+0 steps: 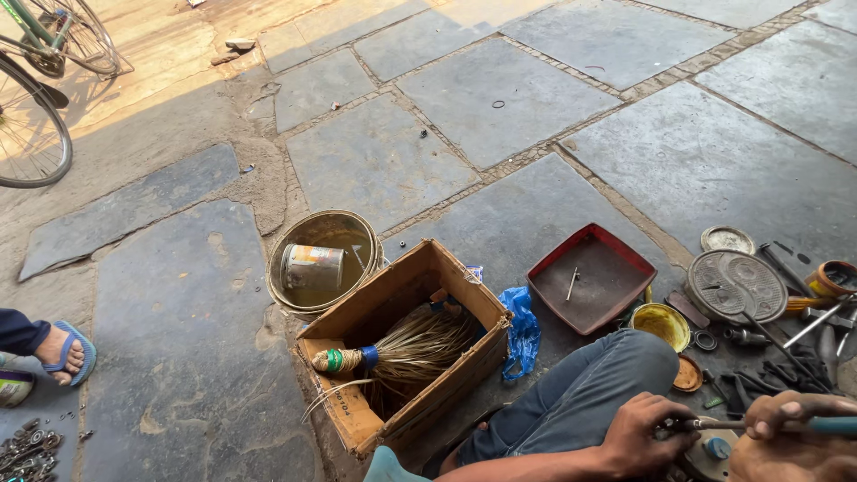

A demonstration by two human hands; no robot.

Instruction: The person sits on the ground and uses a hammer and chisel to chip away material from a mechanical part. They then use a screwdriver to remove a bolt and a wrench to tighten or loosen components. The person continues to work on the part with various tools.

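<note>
Down at the bottom right, both hands are on a thin metal tool [714,425] with a teal handle, lying roughly level between them. The right hand [786,437] is curled shut around the handle end, and the left hand [644,435] has its fingers closed on the metal tip end, pinching something small there that I can't make out. Right under the hands there's a round thing with a blue bit on it, partly hidden.

The person's knee [607,379] in grey-blue trousers sits just left of the hands. Just beyond it is a small yellow tin [661,323] and a rusty orange lid [687,375] next to it. Behind those, a red square tray [591,278] holds one small metal pin. To the right of the tray there's a round embossed metal plate [735,284], with a smaller round lid further back and a scatter of rods and dark tools running off toward the right edge.

Left of the knee is a cardboard box [403,344] with a straw broom [406,350] lying in it, and a blue plastic bag [520,328] squashed against its side. Behind the box is a metal bucket [323,259] of murky water with a tin can floating in it.

Far left, somebody else's foot in a blue sandal [64,351], and a bicycle wheel [31,134] up in the corner. All of it on a grey stone slab floor [500,98].
</note>
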